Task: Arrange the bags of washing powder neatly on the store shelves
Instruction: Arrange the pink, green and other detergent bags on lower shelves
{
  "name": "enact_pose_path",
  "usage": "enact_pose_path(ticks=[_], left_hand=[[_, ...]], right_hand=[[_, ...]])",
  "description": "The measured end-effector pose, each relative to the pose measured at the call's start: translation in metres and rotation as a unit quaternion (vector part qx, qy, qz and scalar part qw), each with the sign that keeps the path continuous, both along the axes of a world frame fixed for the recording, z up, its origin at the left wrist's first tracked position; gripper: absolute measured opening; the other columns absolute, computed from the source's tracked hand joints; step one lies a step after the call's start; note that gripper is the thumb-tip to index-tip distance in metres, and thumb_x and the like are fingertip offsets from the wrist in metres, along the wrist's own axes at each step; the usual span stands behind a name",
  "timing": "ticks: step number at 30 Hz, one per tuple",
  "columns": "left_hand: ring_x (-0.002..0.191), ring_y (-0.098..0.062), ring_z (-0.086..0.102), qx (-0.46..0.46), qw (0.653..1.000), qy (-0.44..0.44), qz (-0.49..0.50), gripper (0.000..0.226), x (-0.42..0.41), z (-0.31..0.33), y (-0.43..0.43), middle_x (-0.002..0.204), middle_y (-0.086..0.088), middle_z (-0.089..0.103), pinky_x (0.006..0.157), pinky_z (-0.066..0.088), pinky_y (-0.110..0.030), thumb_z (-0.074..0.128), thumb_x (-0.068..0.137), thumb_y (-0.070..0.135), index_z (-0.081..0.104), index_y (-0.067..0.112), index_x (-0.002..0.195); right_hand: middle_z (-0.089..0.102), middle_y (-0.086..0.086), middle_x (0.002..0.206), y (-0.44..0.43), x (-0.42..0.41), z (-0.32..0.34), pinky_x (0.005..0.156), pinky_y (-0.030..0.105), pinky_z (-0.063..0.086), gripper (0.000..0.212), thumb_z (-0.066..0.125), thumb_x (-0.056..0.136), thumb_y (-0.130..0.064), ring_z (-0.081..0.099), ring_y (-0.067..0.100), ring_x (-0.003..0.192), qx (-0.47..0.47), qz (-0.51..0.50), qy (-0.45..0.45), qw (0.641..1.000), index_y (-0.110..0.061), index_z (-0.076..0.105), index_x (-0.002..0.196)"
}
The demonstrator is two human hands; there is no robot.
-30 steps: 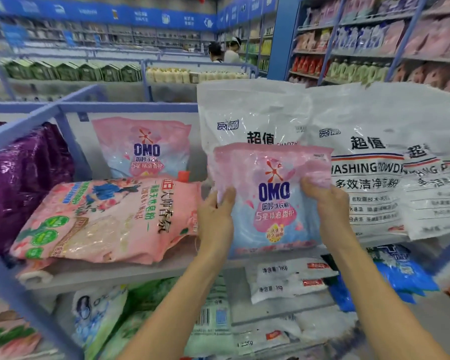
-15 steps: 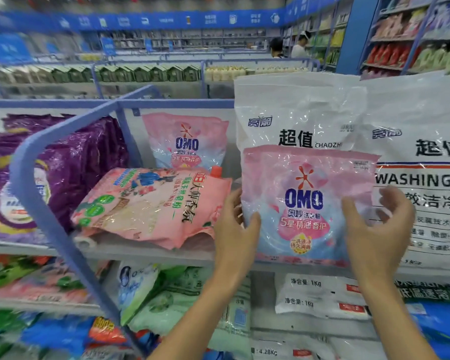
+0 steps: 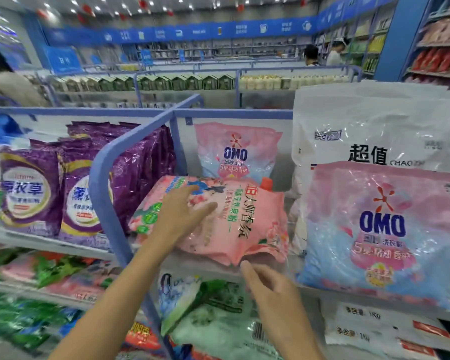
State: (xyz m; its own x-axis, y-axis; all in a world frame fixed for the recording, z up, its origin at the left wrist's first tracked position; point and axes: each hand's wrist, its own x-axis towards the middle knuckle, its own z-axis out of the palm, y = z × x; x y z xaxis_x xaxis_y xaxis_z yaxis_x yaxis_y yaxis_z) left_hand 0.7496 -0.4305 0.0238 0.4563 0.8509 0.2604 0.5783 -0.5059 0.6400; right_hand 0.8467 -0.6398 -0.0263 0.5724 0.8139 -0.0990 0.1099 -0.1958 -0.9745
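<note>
The head camera shows you facing a blue-framed store shelf (image 3: 205,267). Your left hand (image 3: 182,216) lies on top of the flat pink bag (image 3: 247,229), with the fingers straight and slightly spread and gripping nothing. It covers the bag's left part, near the green print. Your right hand (image 3: 268,287) is lower, below the shelf's front edge, with relaxed fingers reaching upward and one fingertip right at the bag's near edge. The view is too blurred to tell whether that fingertip touches the plastic. This hand holds nothing.

The flat pink bag lies on its back in the middle of the shelf. Its orange cap (image 3: 266,183) points toward the rear, and its near edge hangs slightly over the shelf front. Behind it, the rear OMO bag (image 3: 235,152) stands upright against the back panel. To the right, apart from both of your hands, the front OMO bag (image 3: 382,229) stands upright at the shelf front, directly in front of the large white bag (image 3: 374,126). To the left, past the blue divider rail (image 3: 102,178), purple bags (image 3: 31,190) stand in a row. On the shelf below lie a green and white bag (image 3: 218,320) and flat white bags (image 3: 374,323).
</note>
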Motion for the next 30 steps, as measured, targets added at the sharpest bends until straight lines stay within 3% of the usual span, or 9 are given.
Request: enact_pose_path(ticks=[6, 9, 15, 17, 23, 26, 27, 28, 30], left_hand=[[0.118, -0.027, 0.056, 0.011, 0.975, 0.211, -0.075, 0.067, 0.024, 0.002, 0.092, 0.134, -0.007, 0.063, 0.103, 0.042, -0.038, 0.052, 0.091, 0.071, 0.059, 0.022, 0.136], [0.123, -0.031, 0.054, 0.02, 0.957, 0.279, -0.079, 0.081, 0.044, -0.003, 0.119, 0.129, -0.006, 0.066, 0.108, 0.033, -0.045, 0.038, 0.087, 0.083, 0.056, 0.024, 0.138], [0.141, -0.035, 0.041, -0.098, 0.962, 0.255, -0.017, 0.106, 0.08, 0.0, 0.138, 0.151, -0.015, 0.048, 0.118, 0.02, -0.048, 0.061, 0.08, 0.077, 0.027, 0.007, 0.152], [0.138, -0.033, 0.044, -0.106, 0.959, 0.263, -0.019, 0.095, 0.082, 0.004, 0.139, 0.146, -0.009, 0.053, 0.115, 0.022, -0.048, 0.066, 0.079, 0.073, 0.041, 0.01, 0.146], [0.124, -0.034, 0.055, -0.052, 0.958, 0.281, 0.017, 0.041, 0.076, 0.008, 0.127, 0.123, -0.009, 0.063, 0.118, 0.022, -0.056, 0.049, 0.101, 0.047, 0.06, 0.011, 0.117], [0.115, -0.033, 0.059, -0.017, 0.97, 0.236, 0.063, 0.033, 0.071, 0.006, 0.117, 0.107, -0.009, 0.066, 0.118, 0.021, -0.053, 0.048, 0.102, 0.041, 0.057, 0.01, 0.095], [0.109, -0.032, 0.06, -0.006, 0.974, 0.21, 0.083, 0.035, 0.071, 0.008, 0.113, 0.102, -0.009, 0.066, 0.116, 0.025, -0.052, 0.05, 0.102, 0.042, 0.057, 0.009, 0.09], [0.102, -0.032, 0.06, -0.013, 0.979, 0.179, 0.095, 0.037, 0.07, 0.01, 0.114, 0.098, -0.009, 0.066, 0.113, 0.029, -0.049, 0.051, 0.101, 0.041, 0.056, 0.009, 0.083], [0.088, -0.031, 0.06, -0.043, 0.987, 0.091, 0.126, 0.035, 0.063, 0.02, 0.111, 0.091, -0.011, 0.067, 0.106, 0.036, -0.047, 0.054, 0.098, 0.035, 0.05, 0.01, 0.073]], right_hand=[[0.076, -0.011, 0.101, 0.05, -0.016, -0.006, 0.097, 0.048, 0.055, 0.072, 0.064, 0.06, -0.083, 0.071, 0.017, 0.1, -0.007, -0.068, 0.081, 0.994, -0.028, 0.072, 0.105], [0.072, -0.02, 0.11, 0.064, -0.023, -0.003, 0.101, 0.037, 0.052, 0.049, 0.078, 0.078, -0.06, 0.067, 0.005, 0.105, 0.032, -0.078, 0.13, 0.988, -0.03, 0.065, 0.114], [0.07, -0.033, 0.099, 0.077, -0.036, -0.005, 0.075, 0.007, 0.041, 0.027, 0.074, 0.089, -0.042, 0.059, -0.026, 0.085, 0.075, -0.117, 0.14, 0.98, -0.032, 0.061, 0.111], [0.069, -0.03, 0.103, 0.078, -0.036, -0.007, 0.071, 0.004, 0.043, 0.019, 0.068, 0.094, -0.04, 0.062, -0.021, 0.088, 0.081, -0.121, 0.144, 0.979, -0.03, 0.062, 0.109], [0.08, 0.0, 0.1, 0.073, -0.031, 0.0, 0.087, 0.041, 0.063, 0.013, 0.067, 0.098, -0.025, 0.076, 0.02, 0.098, 0.147, -0.214, 0.201, 0.945, -0.015, 0.075, 0.101], [0.068, 0.031, 0.109, 0.071, -0.018, 0.011, 0.089, 0.063, 0.056, 0.025, 0.067, 0.098, -0.031, 0.056, 0.05, 0.113, 0.167, -0.212, 0.178, 0.946, -0.007, 0.076, 0.095], [0.062, 0.035, 0.112, 0.072, -0.016, 0.016, 0.088, 0.065, 0.055, 0.023, 0.068, 0.098, -0.031, 0.049, 0.051, 0.117, 0.179, -0.208, 0.165, 0.947, -0.01, 0.077, 0.094], [0.065, 0.034, 0.109, 0.074, -0.013, 0.023, 0.084, 0.062, 0.056, 0.018, 0.069, 0.097, -0.029, 0.037, 0.015, 0.096, 0.192, -0.202, 0.153, 0.948, -0.019, 0.081, 0.087], [0.079, 0.011, 0.093, 0.08, -0.002, 0.034, 0.091, 0.058, 0.054, 0.026, 0.069, 0.098, -0.021, 0.064, 0.018, 0.084, 0.216, -0.205, 0.127, 0.946, -0.031, 0.082, 0.078]])
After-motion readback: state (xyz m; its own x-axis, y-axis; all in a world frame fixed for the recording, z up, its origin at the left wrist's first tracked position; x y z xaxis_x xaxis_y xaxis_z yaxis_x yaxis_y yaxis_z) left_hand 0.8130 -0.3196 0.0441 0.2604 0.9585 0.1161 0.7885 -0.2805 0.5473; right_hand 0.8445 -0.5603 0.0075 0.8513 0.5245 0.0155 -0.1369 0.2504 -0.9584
